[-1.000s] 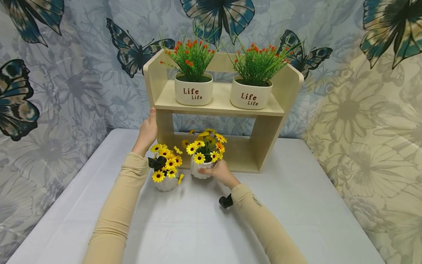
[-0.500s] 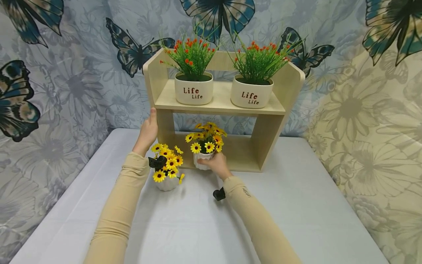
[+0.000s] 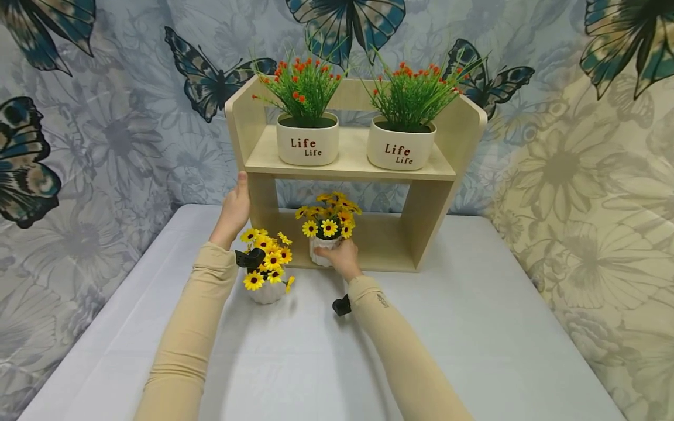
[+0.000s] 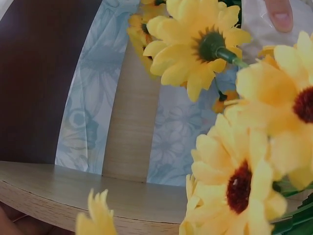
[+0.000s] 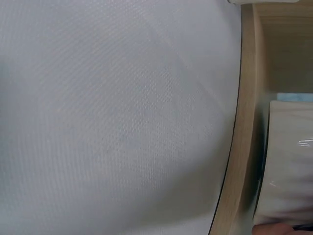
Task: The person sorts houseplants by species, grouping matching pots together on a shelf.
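In the head view, my right hand (image 3: 341, 257) grips a white ridged flowerpot (image 3: 318, 250) of yellow daisies (image 3: 329, 217). The pot is upright at the front of the lower compartment of a light wooden shelf (image 3: 368, 175). In the right wrist view the pot (image 5: 288, 161) sits just inside the shelf's front edge, a fingertip (image 5: 274, 229) on it. My left hand (image 3: 233, 213) rests against the shelf's left side panel, its thumb straight along the front edge; its other fingers are mostly hidden. A second daisy pot (image 3: 267, 292) stands on the table by my left wrist.
Two white "Life" planters, one left (image 3: 308, 143) and one right (image 3: 401, 147), hold red-flowered grass on the upper shelf. A white cloth covers the table (image 3: 474, 327). Behind hangs a butterfly-patterned backdrop (image 3: 131, 128). Each wrist bears a small black camera, such as the right one (image 3: 341, 305).
My right hand has carried the daisy pot from before the shelf back into the lower compartment's front. My left hand and the second daisy pot have stayed in place.
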`<state>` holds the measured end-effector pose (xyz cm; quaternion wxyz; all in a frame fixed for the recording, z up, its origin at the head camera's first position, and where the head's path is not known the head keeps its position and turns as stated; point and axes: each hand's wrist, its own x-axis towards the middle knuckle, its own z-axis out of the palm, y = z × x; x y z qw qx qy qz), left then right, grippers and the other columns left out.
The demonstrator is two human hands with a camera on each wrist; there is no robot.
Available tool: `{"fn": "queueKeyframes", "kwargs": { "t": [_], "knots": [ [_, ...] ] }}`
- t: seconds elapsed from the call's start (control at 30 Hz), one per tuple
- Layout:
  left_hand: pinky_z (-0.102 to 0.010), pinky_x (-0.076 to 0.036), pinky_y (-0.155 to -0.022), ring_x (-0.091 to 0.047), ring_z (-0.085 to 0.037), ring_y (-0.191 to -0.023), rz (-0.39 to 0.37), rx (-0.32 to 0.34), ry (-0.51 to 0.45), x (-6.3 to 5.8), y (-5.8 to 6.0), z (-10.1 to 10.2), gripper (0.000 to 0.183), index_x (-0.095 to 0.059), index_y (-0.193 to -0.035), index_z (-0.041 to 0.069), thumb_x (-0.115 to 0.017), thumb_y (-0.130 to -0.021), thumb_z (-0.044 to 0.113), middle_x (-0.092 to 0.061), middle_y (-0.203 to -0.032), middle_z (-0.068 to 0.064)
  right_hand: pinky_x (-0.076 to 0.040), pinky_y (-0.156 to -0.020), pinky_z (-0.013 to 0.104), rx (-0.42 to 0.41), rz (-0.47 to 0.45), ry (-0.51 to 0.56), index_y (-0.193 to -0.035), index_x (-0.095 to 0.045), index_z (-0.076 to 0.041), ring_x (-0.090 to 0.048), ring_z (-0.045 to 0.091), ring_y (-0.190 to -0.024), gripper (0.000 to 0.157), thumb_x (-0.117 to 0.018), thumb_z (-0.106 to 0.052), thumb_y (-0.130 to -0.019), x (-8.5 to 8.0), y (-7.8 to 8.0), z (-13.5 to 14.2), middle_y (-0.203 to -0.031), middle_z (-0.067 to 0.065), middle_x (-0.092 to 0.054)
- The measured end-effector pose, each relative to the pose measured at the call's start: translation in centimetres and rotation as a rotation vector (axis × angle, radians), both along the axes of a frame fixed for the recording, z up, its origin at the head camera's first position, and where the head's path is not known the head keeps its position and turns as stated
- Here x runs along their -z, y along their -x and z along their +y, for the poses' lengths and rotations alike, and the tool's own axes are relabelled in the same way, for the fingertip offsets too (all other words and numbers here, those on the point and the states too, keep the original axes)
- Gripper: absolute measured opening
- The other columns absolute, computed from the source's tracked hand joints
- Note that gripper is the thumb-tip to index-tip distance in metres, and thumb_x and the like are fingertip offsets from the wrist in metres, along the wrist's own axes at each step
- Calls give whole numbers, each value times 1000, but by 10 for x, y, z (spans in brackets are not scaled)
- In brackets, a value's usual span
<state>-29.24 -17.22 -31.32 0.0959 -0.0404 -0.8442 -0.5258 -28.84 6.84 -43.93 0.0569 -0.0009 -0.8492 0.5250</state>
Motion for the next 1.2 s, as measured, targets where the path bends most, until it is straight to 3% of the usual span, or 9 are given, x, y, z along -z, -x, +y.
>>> {"fn": "queueKeyframes", "kwargs": {
  "t": [0.47,0.73,1.03,1.2],
  "knots": [
    [-47,-11,-109,-14,-36,-135,-1,33,51,0,4,0,89,-16,-146,1,-6,-89,68,-15,-149,-19,-38,-98,40,-17,-2,35,-136,-39,-10,-43,27,-122,79,-82,-24,-72,3,3,-3,-131,10,-49],
    [-45,-8,-110,-10,-34,-137,-9,46,36,-1,1,-2,88,-12,-147,3,-6,-88,68,-11,-151,-17,-42,-93,38,-25,-19,31,-130,-46,-9,-47,26,-117,69,-82,-23,-73,6,5,-5,-126,10,-54],
    [-44,-9,-110,-11,-33,-137,0,41,46,-1,1,-3,89,-12,-147,2,-6,-88,68,-12,-150,-18,-35,-101,37,-52,-17,101,-137,-38,-15,-38,24,-126,78,-82,-19,-72,8,6,-5,-135,5,-46],
    [-45,-11,-110,-12,-34,-136,1,34,50,0,1,-3,88,-13,-147,3,-6,-89,68,-12,-150,-18,-35,-100,36,-54,-43,160,-137,-33,-13,-42,24,-122,83,-83,-17,-71,12,5,-5,-133,9,-46]
  ]
}}
